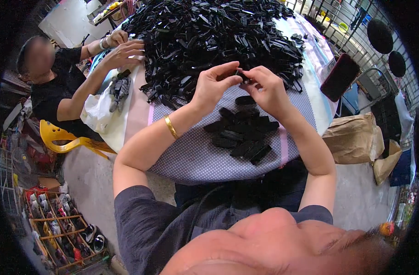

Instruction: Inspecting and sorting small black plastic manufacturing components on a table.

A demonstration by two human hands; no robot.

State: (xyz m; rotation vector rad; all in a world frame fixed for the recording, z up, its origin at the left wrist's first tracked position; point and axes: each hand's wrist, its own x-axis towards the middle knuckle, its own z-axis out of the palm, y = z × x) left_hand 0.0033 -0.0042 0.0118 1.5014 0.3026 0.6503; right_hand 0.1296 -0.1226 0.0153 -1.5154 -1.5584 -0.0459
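Observation:
Above the near edge of the big black heap, my left hand (215, 85) and my right hand (267, 90) meet at the fingertips. Both pinch a small dark piece (243, 78), mostly covered by the fingers; its exact kind is too small to make out. Just below my hands, a smaller pile of flat, oblong black pieces (239, 133) lies on the dotted tablecloth (186, 158). The large heap of glossy, narrow black pieces (205, 36) spreads over the far side of the table. My left wrist wears a gold bangle (171, 127).
At the left, another person (58, 87) reaches both hands to the heap's edge. A white plastic bag (97, 112) lies near them, beside a yellow chair (58, 137). A dark phone-like slab (340, 78) stands at the table's right edge, above a brown paper bag (353, 137). A shoe rack (58, 224) stands lower left.

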